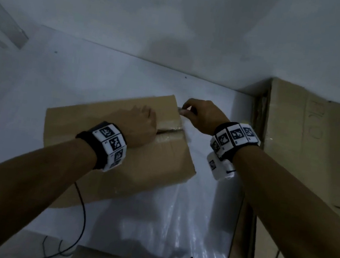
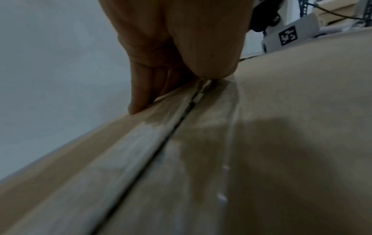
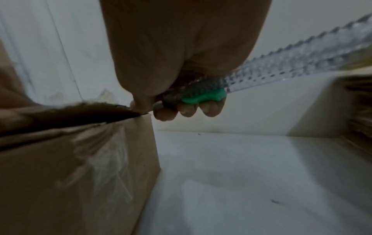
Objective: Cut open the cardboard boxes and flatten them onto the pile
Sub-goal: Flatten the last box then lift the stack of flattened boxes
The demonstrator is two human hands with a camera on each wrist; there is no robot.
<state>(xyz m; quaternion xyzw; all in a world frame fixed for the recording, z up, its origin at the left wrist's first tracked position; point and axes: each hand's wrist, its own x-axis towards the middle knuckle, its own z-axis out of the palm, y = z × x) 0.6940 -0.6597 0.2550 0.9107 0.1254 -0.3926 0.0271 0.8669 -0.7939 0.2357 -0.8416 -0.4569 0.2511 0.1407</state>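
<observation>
One taped cardboard box, seam split, left hand flat, right hand gripping cutter.

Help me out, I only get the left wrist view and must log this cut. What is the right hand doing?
Observer: The right hand grips a cutter with a green slider at the box's top corner.
Operator: Where is the box's seam open?
Observer: In the head view, the top seam gapes just right of the left hand, which presses on the lid.
Operator: Any pile nearby?
Observer: Flattened cardboard stands against the wall to the right.
</observation>
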